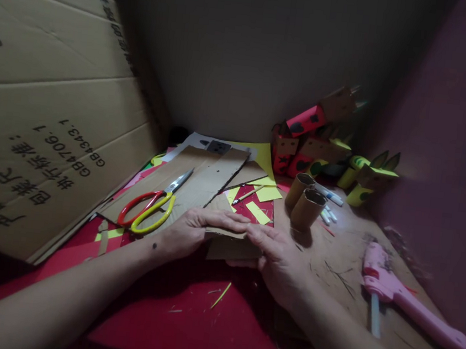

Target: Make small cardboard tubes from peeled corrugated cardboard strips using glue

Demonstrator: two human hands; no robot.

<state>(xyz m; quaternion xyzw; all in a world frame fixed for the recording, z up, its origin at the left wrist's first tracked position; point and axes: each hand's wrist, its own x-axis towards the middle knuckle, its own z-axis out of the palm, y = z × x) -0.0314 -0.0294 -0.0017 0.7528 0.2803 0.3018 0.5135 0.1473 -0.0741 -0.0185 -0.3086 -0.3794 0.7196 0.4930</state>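
Between my two hands is a folded piece of cardboard, held above the red table surface. My left hand is closed on its left side, with the fingers laid along the top edge. At the right side my right hand pinches the same piece, thumb on top and fingers partly hidden beneath. Scissors with one red and one yellow handle lie on flat cardboard sheets just beyond my left hand. Past my right hand stand two brown cardboard tubes.
A pink glue gun lies at the right on a brown board. Behind the tubes are markers and several decorated tube figures. Yellow paper pieces and a pencil lie ahead. A large carton stands left.
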